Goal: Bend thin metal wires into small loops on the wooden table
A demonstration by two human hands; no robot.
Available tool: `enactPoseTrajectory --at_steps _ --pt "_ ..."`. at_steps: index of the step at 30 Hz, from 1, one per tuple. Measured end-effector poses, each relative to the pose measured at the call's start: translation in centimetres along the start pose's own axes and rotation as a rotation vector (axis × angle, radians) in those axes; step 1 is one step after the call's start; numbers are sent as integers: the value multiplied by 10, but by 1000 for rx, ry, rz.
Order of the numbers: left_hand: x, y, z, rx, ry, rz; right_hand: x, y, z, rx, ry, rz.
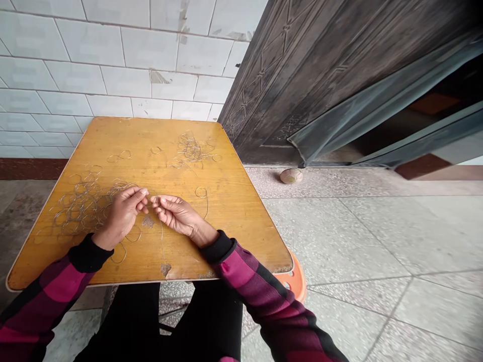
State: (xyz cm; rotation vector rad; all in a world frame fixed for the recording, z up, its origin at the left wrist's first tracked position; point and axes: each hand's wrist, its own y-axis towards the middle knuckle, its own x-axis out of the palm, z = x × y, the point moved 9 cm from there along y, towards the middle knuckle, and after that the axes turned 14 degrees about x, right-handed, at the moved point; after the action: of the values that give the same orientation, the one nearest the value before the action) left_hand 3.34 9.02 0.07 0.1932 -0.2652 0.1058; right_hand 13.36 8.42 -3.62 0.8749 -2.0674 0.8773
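Note:
Both hands meet over the wooden tabletop [226,241], their fingertips close together. My left hand [125,212] is closed in a pinch on a thin wire [162,239]. Thumb and fingers of my right hand [178,216] are pinched on the wire too, and one end of it hangs toward the table's near edge. What lies right between the fingertips is too fine to make out fully. To the left, partly behind my left hand, spreads a pile of looped wires [81,203]. A single wire with a round loop [201,192] lies beyond my right hand.
Toward the back right of the table is a smaller heap of bent wires [190,148]. Loose wire pieces [119,156] lie at the back left. White tiled wall [147,50] borders the far side. An orange stool [298,279] shows under the right corner; a dark door [279,100] stands beyond.

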Motion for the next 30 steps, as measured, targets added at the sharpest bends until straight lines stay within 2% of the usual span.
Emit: enactPoseTrajectory --at_steps 8,13,16,21,23,26,30 --pt "-4 2 11 234 322 -79 -6 4 2 -17 -69 30" --pt "-4 2 10 283 317 -97 -6 2 -7 -124 -99 73" --pt "-3 3 8 255 234 -83 -7 1 -11 -180 -144 116" --pt "3 1 2 107 52 -87 -12 -3 -25 -283 -264 233" --pt "4 -1 0 57 79 -104 -17 -14 -41 -350 -334 319" --pt "0 -3 -4 9 149 -117 -34 -48 -73 -442 -443 486" --pt "-1 -3 -8 6 194 -175 -76 -111 -107 -409 -638 736"
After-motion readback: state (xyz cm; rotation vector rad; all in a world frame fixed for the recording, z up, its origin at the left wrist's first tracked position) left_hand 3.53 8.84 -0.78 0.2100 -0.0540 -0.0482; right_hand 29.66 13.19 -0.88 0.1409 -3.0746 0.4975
